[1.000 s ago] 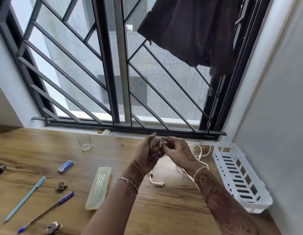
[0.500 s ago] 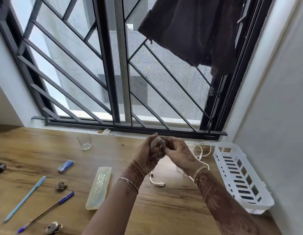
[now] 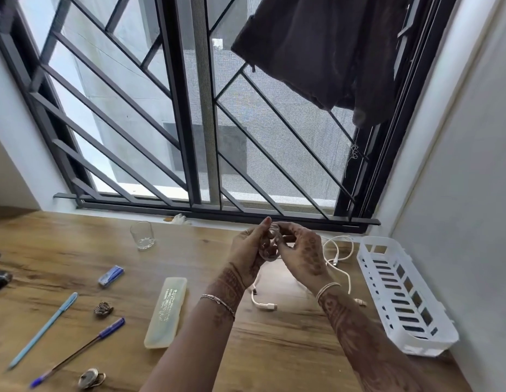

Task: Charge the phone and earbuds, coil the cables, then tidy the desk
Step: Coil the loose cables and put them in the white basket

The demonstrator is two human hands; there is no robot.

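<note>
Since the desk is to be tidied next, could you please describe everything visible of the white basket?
The white basket looks like moulded plastic: long, rectangular, shallow, with slotted floor and cut-out walls. It sits flat on the wooden desk at the right edge, close to the wall, angled away. Nothing shows inside it; neither hand touches it.

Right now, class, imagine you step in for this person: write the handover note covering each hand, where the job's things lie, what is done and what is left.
Left hand and right hand: both raised over the desk, pinching a small coil of white cable between them.
A second white cable lies loose beside the white basket.
Pens, an eraser and a pale case lie scattered at left.
Done: first coil partly wound.
Left: finish it, coil the second, tidy. No phone or earbuds clearly visible.
</note>
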